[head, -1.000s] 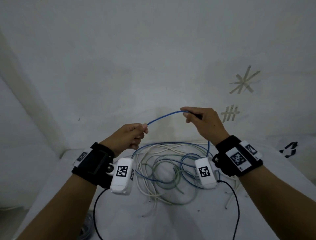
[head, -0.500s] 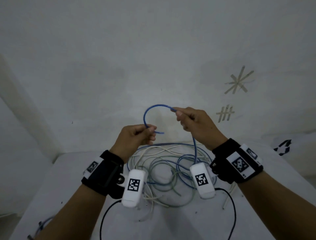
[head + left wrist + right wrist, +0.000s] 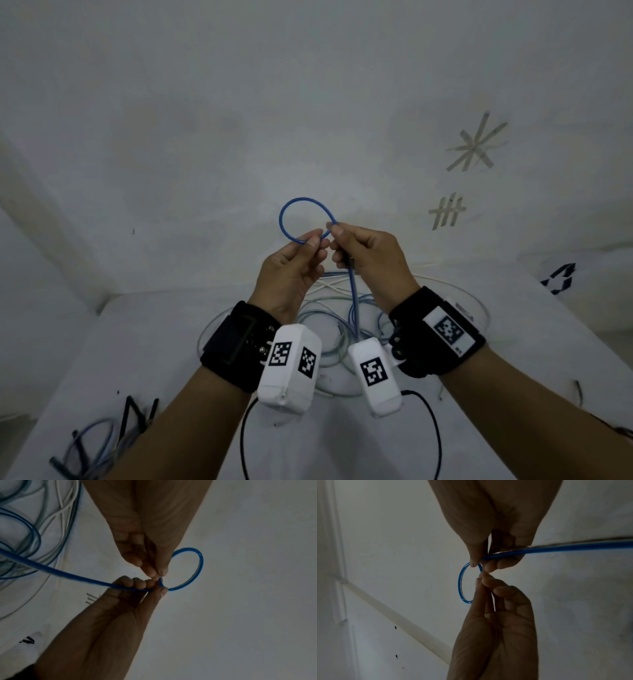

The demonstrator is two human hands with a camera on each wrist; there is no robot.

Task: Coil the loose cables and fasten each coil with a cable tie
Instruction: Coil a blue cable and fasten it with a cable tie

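Observation:
A blue cable (image 3: 283, 219) is bent into one small round loop held up in front of the wall. My left hand (image 3: 313, 241) pinches the loop's lower end between thumb and finger. Right beside it, my right hand (image 3: 334, 229) pinches the cable where the loop crosses, and the cable's long part runs down through its curled fingers to the tangled pile of blue, white and grey cables (image 3: 325, 303) on the table. In the left wrist view the loop (image 3: 200, 563) stands out past both hands' fingertips (image 3: 158, 574). The right wrist view shows the loop (image 3: 459, 582) edge-on.
The white table (image 3: 137, 342) meets the wall just behind the pile. A bundle of pale blue cable (image 3: 92, 442) with black strips (image 3: 137, 411) lies at the front left edge. Black cords (image 3: 435, 428) hang from the wrist cameras. Tape marks (image 3: 476, 147) are on the wall.
My hands have come together from well apart. The blue cable's wide arc between them has closed into a small loop, and both hands now sit higher and nearer the middle.

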